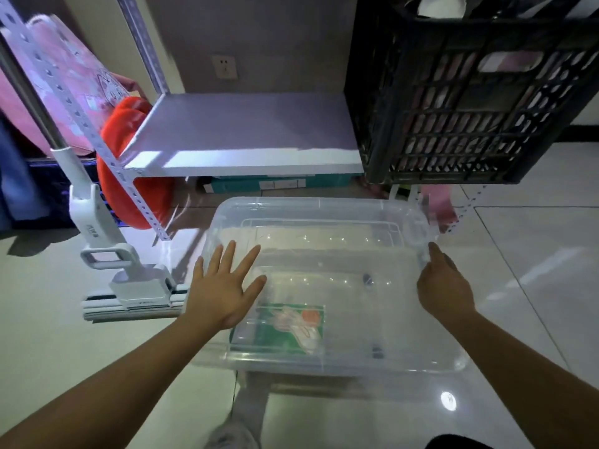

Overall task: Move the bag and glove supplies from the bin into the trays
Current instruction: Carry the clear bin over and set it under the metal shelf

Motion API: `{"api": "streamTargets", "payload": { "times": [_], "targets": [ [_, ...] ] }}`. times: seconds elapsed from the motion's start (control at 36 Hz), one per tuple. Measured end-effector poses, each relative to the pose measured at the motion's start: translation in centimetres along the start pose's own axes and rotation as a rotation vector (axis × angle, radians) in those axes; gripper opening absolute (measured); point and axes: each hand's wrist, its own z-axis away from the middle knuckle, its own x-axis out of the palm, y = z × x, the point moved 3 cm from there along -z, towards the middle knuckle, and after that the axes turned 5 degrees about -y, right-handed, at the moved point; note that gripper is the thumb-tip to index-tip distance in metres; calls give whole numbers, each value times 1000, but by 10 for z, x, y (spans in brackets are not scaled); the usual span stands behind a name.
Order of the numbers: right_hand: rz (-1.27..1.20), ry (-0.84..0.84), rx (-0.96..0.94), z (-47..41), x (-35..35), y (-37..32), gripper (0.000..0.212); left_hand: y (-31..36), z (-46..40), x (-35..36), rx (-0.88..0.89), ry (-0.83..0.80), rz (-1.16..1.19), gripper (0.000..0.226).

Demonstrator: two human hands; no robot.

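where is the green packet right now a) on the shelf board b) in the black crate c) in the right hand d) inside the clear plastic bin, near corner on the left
d: the green packet lies flat on the floor of the clear plastic bin, near its front-left corner, with neither hand touching it.

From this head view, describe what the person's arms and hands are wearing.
Nothing: the left hand and right hand are bare, with no gloves, rings or watch visible. Both forearms are uncovered to the frame edge, no sleeves showing.

Left hand [223,286] splayed flat, right hand [444,283] seemingly loosely curled
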Motion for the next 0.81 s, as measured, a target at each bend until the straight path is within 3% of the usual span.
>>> {"api": "streamTargets", "payload": {
  "times": [0.11,0.22,0.36,0.44,0.53,0.61,0.81],
  "targets": [
    [175,-89,89,5,-5,-7,59,-1,-2,0,7,-42,11,72],
    [318,-75,-222,31,3,-54,72,0,-5,-7,-16,-54,104,76],
    [381,-324,-450,67,71,-125,76,-31,-26,-36,-274,126,369,68],
    [442,-284,-447,73,93,-126,76,-64,-36,-39,-478,-96,898,78],
    [441,-232,-432,65,95,-118,74,-82,-31,-36,-584,-454,1262,62],
    [450,-236,-433,68,99,-122,74,-95,-22,-35,-541,-570,1290,59],
    [448,-253,-429,71,99,-126,75,-97,-32,-51,-491,-539,1089,43]
  ]
}}
